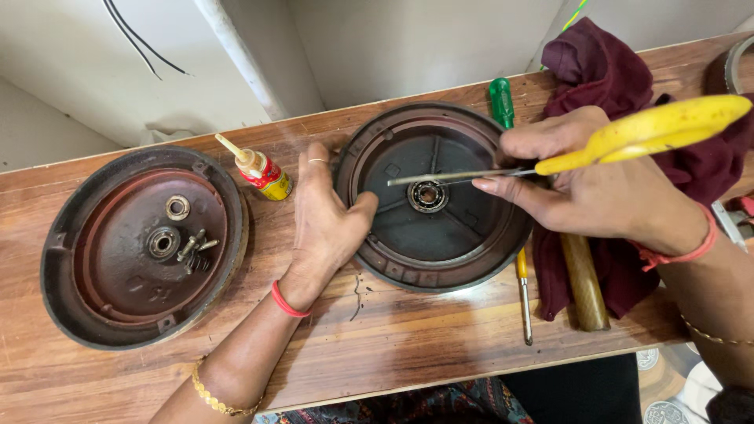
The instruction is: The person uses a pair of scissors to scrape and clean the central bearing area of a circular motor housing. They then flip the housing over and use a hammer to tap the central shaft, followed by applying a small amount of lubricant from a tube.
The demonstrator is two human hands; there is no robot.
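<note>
My left hand (326, 216) rests flat against the left rim of a round dark metal cover (393, 263) on the wooden bench, thumb over its edge. In its middle sits a bearing (428, 195). My right hand (589, 184) grips a yellow-handled screwdriver (648, 129), whose metal shaft lies level across the cover just above the bearing, tip pointing left.
A second round cover (86, 314) at the left holds a ring, a bearing and loose bolts (196, 247). A small red oil bottle (263, 173) stands between the covers. A maroon cloth (605, 67), a green-handled screwdriver (500, 100), a wooden handle (585, 283) and a thin screwdriver (524, 294) lie at right.
</note>
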